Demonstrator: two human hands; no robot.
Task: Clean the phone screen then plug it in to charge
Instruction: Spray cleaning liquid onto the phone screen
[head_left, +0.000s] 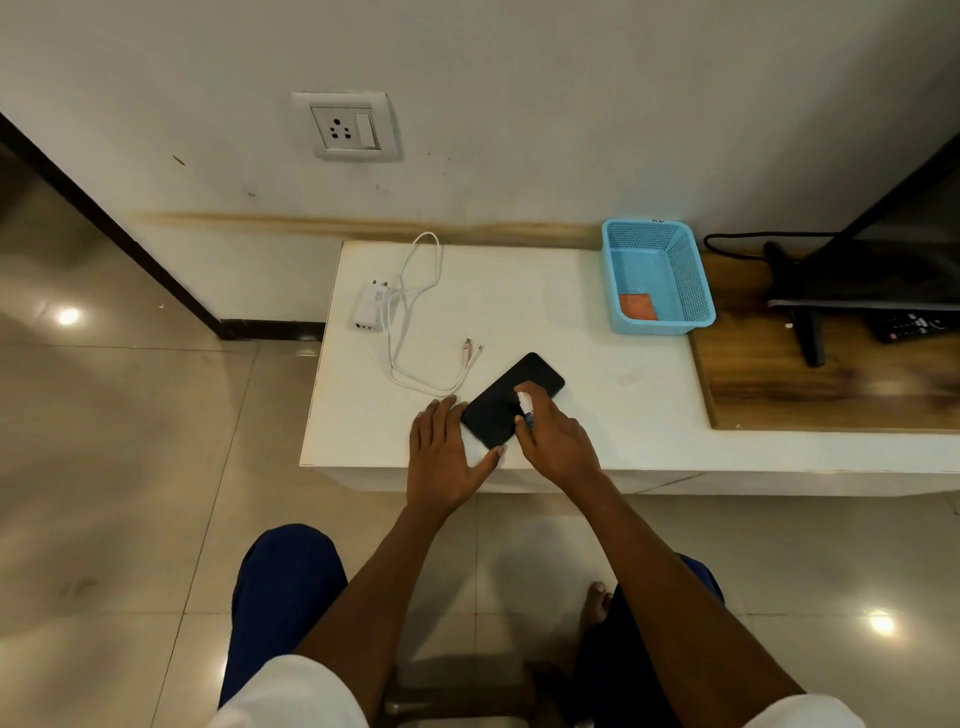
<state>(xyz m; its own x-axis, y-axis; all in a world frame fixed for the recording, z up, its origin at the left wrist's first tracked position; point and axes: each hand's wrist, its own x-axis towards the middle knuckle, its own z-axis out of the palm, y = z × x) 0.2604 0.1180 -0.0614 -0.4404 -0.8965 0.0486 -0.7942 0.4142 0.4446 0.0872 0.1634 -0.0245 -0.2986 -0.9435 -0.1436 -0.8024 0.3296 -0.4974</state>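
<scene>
- Here, the black rectangular phone (511, 400) lies flat and screen-up on the white low table (571, 374), turned diagonally, its near corner close to the table's front edge.
- Your left hand (447, 457) rests palm-down at the phone's near-left corner with the fingers spread and holding nothing; the fingertips reach the left long edge, and the thumb (491, 457) lies along the short near edge, so the corner sits in the fork between thumb and fingers.
- Your right hand (553, 441) is curled around a small spray bottle with a white top (523, 402), poised over the middle of the screen; the fingers wrap the bottle's body, which is mostly hidden, and one finger lies over the white top. Whether the bottle touches the glass cannot be told.
- The far half of the phone shows clear beyond your right fingers.
- The white charging cable (415, 322) loops across the table to the left of the phone, its two plug ends (474, 347) lying just beyond the phone's far-left edge and apart from it.
- The white charger block (370, 306) lies at the table's left side, away from the white wall socket (345, 127) above it.
- The light blue plastic mesh basket (691, 291) stands at the table's far right, well apart from the phone, with an orange cloth (638, 307) folded in its near corner.
</scene>
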